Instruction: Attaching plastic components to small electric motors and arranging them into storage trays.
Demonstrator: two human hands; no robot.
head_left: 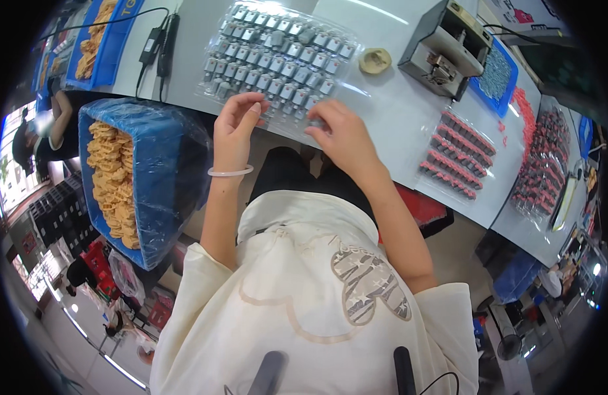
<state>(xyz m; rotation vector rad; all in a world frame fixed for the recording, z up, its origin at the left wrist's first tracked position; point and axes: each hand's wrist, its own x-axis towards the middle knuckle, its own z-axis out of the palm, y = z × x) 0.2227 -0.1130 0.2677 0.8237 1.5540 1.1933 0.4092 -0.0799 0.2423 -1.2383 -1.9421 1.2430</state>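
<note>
A clear plastic tray (205, 84) lies in front of me, filled with rows of small silver, boxy metal parts (272, 62) that look like little motors. My left hand (237, 122), a pale bangle on its wrist, is at the tray's near edge with thumb and fingers bent together. Across from it, my right hand (343, 135) is curled at the near right corner, thumb close to the fingertips. Whatever either pinch holds is too small or too hidden to name.
Right of the tray are a tan round dish (374, 60), a grey metal machine (445, 49), a blue bin of small metal pieces (498, 76) and a tray of red-and-dark parts (456, 155). A plastic-lined blue crate (162, 178) of tan pieces stands left. Black cabled tools (167, 46) lie nearby.
</note>
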